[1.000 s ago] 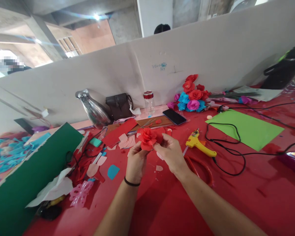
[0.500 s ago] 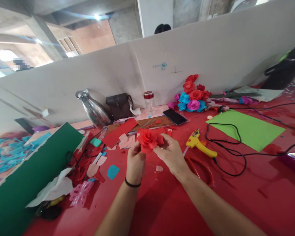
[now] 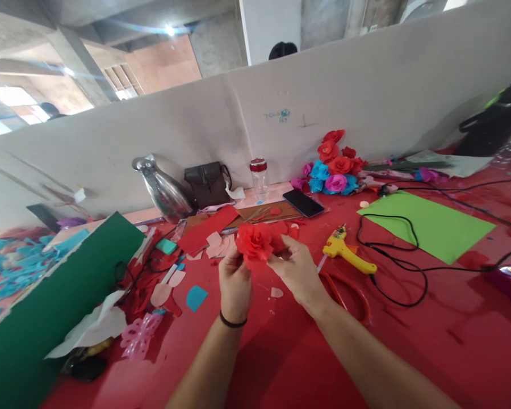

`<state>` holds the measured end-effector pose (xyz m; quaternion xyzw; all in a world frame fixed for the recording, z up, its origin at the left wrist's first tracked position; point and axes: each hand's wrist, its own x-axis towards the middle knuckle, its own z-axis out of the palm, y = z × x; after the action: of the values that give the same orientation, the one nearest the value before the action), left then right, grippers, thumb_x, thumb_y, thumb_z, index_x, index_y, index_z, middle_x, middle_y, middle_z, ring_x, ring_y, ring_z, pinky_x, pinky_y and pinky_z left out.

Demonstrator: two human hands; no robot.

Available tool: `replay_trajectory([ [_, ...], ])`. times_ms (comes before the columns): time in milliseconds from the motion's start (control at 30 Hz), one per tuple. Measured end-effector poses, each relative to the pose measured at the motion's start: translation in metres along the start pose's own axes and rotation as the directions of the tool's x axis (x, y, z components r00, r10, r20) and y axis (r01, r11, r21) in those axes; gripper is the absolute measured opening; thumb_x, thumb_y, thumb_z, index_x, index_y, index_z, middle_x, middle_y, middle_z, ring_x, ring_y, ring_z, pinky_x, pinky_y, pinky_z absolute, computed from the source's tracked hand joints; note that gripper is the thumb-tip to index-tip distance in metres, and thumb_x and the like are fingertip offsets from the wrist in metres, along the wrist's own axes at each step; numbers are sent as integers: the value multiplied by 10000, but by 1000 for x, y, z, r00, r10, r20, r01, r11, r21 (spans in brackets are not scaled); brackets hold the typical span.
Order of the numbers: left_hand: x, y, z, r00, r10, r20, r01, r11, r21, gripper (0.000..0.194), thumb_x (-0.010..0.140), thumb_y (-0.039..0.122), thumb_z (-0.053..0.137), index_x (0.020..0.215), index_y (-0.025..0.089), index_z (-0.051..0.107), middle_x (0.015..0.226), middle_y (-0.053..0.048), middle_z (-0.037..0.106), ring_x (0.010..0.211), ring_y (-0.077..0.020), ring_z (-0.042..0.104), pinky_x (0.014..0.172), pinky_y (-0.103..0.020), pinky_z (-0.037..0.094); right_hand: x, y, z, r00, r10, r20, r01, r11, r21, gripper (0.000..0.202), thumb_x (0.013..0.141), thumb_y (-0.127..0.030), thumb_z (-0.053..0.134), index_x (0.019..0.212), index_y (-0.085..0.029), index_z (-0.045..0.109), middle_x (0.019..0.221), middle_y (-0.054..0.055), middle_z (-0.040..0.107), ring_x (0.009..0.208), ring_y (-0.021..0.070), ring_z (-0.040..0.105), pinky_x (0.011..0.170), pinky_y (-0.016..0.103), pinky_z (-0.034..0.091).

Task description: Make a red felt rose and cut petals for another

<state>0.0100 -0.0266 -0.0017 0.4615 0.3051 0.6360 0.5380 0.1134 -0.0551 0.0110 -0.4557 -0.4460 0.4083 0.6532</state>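
A red paper flower [image 3: 254, 243] with ruffled petals is held up above the red table, between both hands. My left hand [image 3: 233, 281] is closed on its lower left side, a dark band around the wrist. My right hand [image 3: 297, 270] pinches the flower's right edge, where a red petal sticks out; its fingertips are partly hidden by the petals. Right of that hand lie a yellow glue gun [image 3: 344, 250] and red-handled scissors [image 3: 349, 295], partly behind the forearm. Pink petal pieces [image 3: 221, 244] and a blue petal piece [image 3: 196, 297] lie to the left.
A green board [image 3: 68, 307] stands at the left, with blue paper pieces [image 3: 17, 267] behind it. Along the partition are a metal jug [image 3: 164, 190], a brown bag [image 3: 206, 184], a glass jar [image 3: 259, 179], a phone [image 3: 303, 203] and paper flowers [image 3: 334, 165]. Black cords cross a green sheet [image 3: 434, 224].
The red flower has tilted a little and shifted slightly left and down in my hands. Both hands keep their hold; the things on the table stay where they were.
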Motion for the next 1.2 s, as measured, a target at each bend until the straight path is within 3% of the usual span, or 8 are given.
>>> replay_trajectory([
  [167, 0, 2, 2, 1000, -21, -11, 21, 1000, -3, 182, 607, 128, 734, 761, 225, 743, 777, -12, 714, 836, -179, 641, 825, -304, 484, -1, -3, 1, 1000, -8, -23, 7, 999, -36, 150, 680, -277, 650, 594, -193, 561, 574, -33, 470, 589, 122, 403, 565, 261, 329],
  [533, -3, -2, -2, 988, 150, -29, -143, 972, 187, 60, 673, 177, 721, 711, 221, 734, 783, -14, 675, 794, -155, 579, 759, -252, 461, -2, -2, 1, 999, -39, -24, 37, 998, -56, 70, 687, -262, 619, 671, -194, 609, 628, -18, 544, 606, 129, 436, 584, 263, 357],
  [633, -2, -1, 0, 997, 74, -16, -72, 990, 119, 62, 659, 211, 739, 720, 203, 728, 792, -22, 684, 779, -154, 585, 746, -261, 461, -1, -3, 0, 999, -31, -20, 29, 997, -77, 115, 712, -301, 594, 682, -190, 597, 597, -29, 507, 569, 115, 411, 528, 242, 329],
  [733, 1, 1, 3, 993, -116, -29, 115, 993, -34, 142, 594, 228, 782, 708, 183, 710, 735, -11, 680, 702, -130, 589, 691, -247, 463, -1, -1, -2, 1000, -10, 7, 11, 995, -95, 182, 747, -346, 579, 660, -186, 576, 569, -38, 481, 541, 105, 409, 484, 225, 298],
  [867, 5, 3, 3, 938, -341, -56, 321, 920, -225, 251, 503, 241, 840, 644, 162, 649, 653, 19, 634, 603, -79, 558, 626, -208, 462, 1, 6, -1, 999, 32, 26, -30, 998, -59, 185, 749, -348, 585, 770, -175, 648, 705, 7, 635, 661, 139, 560, 588, 235, 412],
  [1033, 9, 3, 1, 894, -436, -106, 388, 870, -305, 362, 454, 249, 872, 674, 150, 602, 582, 53, 571, 510, -43, 510, 458, -144, 342, 8, 0, -11, 994, 1, -108, -15, 991, -133, 238, 771, -380, 543, 803, -184, 674, 727, 34, 690, 690, 167, 614, 632, 264, 461],
  [1133, 12, 0, -1, 886, -434, -163, 381, 882, -276, 387, 444, 256, 867, 717, 139, 619, 581, 56, 571, 476, -31, 494, 412, -139, 268, 13, -14, -40, 977, -138, -163, 50, 891, -451, 263, 792, -385, 513, 822, -186, 682, 752, 54, 706, 695, 184, 630, 666, 291, 476],
  [1200, 13, -3, -3, 886, -423, -191, 366, 890, -272, 386, 430, 250, 859, 713, 129, 626, 592, 43, 590, 474, -34, 501, 406, -145, 262, 15, -20, -69, 974, -209, -83, 71, 635, -769, 244, 778, -316, 516, 885, -186, 693, 836, 77, 720, 773, 216, 644, 743, 328, 475],
])
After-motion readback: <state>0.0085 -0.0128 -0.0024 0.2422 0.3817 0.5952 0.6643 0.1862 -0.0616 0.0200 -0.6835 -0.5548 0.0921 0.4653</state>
